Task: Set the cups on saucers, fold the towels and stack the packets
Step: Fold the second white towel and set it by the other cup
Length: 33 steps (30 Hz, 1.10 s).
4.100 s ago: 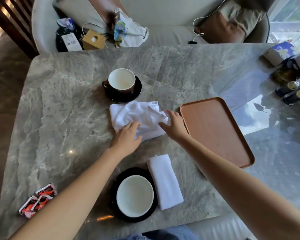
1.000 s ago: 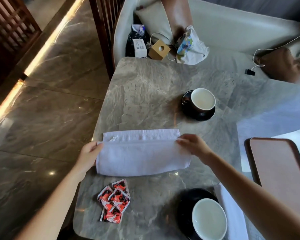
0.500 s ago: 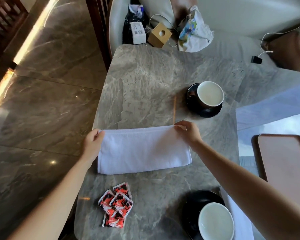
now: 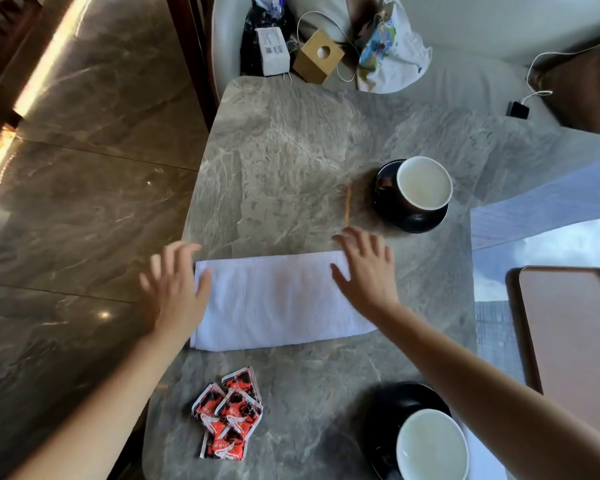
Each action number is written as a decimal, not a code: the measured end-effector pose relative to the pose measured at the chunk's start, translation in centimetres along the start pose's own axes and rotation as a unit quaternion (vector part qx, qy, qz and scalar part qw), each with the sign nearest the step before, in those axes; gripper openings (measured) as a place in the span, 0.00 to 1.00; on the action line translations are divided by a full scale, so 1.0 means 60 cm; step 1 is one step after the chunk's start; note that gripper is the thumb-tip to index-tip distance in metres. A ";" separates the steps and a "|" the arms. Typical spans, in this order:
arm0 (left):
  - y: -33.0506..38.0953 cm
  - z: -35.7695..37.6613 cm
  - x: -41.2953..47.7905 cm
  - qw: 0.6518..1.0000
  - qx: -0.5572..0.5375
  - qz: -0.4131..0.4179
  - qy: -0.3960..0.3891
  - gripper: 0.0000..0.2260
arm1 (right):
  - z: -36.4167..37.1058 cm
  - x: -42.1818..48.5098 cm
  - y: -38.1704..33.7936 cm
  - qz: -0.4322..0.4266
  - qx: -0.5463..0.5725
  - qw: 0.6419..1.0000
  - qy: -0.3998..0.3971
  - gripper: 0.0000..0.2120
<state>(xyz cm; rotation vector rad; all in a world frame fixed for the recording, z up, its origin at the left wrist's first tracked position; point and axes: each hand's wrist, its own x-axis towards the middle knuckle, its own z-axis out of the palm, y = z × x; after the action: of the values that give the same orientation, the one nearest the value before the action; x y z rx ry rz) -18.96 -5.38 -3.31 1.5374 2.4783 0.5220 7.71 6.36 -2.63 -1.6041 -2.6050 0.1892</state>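
Observation:
A white towel [image 4: 278, 299], folded into a long band, lies flat across the grey marble table [image 4: 291, 161]. My left hand [image 4: 175, 289] is over its left end with fingers spread, blurred by motion. My right hand [image 4: 364, 268] is spread over its right end, fingers straight. Several red and black packets [image 4: 231, 412] lie in a loose pile near the front edge. A dark cup [image 4: 423, 183] stands on a black saucer [image 4: 383, 199] at the back right. Another cup [image 4: 432, 445] sits on a black saucer [image 4: 392, 407] at the front right.
A brown tray [image 4: 568, 327] lies at the right edge. A thin wooden stick [image 4: 347, 206] lies behind the towel. On the sofa beyond the table are a black bag [image 4: 260, 36], a small cardboard box [image 4: 317, 57], a printed bag [image 4: 392, 53] and a charger cable [image 4: 516, 109]. The table's left edge drops to the floor.
Both hands have let go of the towel's far corners and opened, fingers now spread over its two ends. The towel lies folded in the same place.

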 end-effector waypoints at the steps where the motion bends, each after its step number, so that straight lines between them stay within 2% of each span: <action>1: 0.011 0.003 -0.012 0.997 0.018 0.078 0.006 0.15 | 0.005 -0.011 -0.023 -0.054 0.003 0.999 0.003 0.23; 3: 0.038 0.023 -0.038 0.978 0.031 0.198 -0.050 0.20 | 0.031 -0.032 -0.078 -0.152 0.003 0.988 -0.029 0.26; 4: 0.048 0.036 -0.050 0.971 0.042 0.217 -0.089 0.23 | 0.046 -0.041 -0.104 -0.177 -0.001 0.983 -0.055 0.28; 7: 0.064 0.067 -0.061 0.959 0.126 0.185 -0.172 0.28 | 0.081 -0.046 -0.142 -0.160 0.039 0.978 -0.128 0.31; 9: 0.059 0.078 -0.059 0.954 0.155 0.168 -0.192 0.29 | 0.093 -0.043 -0.136 -0.157 0.029 0.979 -0.130 0.32; 16: 0.043 0.086 -0.058 0.956 0.162 0.156 -0.186 0.29 | 0.102 -0.043 -0.103 -0.170 0.021 0.978 -0.119 0.31; 19: 0.017 0.078 -0.059 0.966 0.164 0.117 -0.164 0.30 | 0.095 -0.047 -0.042 -0.157 0.025 0.979 -0.124 0.31; 25: -0.004 0.071 -0.060 0.969 0.153 0.084 -0.174 0.32 | 0.080 -0.053 0.060 -0.107 0.012 0.984 -0.143 0.33; 33: 0.006 0.060 -0.058 0.967 0.158 0.074 -0.185 0.32 | 0.067 -0.050 0.055 -0.109 0.009 0.982 -0.156 0.33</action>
<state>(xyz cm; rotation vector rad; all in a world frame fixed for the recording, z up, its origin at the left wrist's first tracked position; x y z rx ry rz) -15.91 -7.60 -6.62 1.7509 2.2412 -0.1462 11.43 4.91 -7.09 -1.3655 -2.9745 0.4835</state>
